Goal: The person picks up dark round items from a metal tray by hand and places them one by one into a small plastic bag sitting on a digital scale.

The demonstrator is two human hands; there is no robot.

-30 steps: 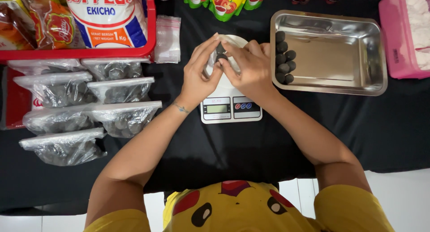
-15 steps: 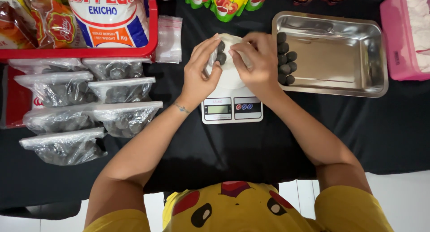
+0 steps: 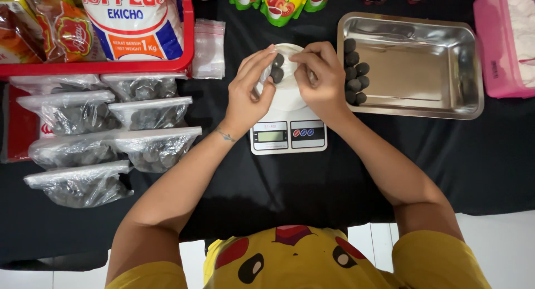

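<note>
Above the white digital scale (image 3: 288, 130), near the black cloth's far edge, left hand (image 3: 249, 94) and right hand (image 3: 320, 80) pinch what seems a small clear plastic bag (image 3: 287, 77) of dark round balls (image 3: 277, 68); filled bags (image 3: 156, 147) lie left, a shiny steel tray (image 3: 434, 66) right.

Black tablecloth (image 3: 490, 161), white scale (image 3: 288, 134), silver tray (image 3: 423, 66), dark grey balls (image 3: 353, 71) — pink tub (image 3: 493, 55), red basket (image 3: 95, 67).

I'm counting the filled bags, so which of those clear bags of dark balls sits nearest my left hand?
The filled bag in the right column, just under the top one. It lies closest to the left hand; the others sit farther left or lower.
</note>
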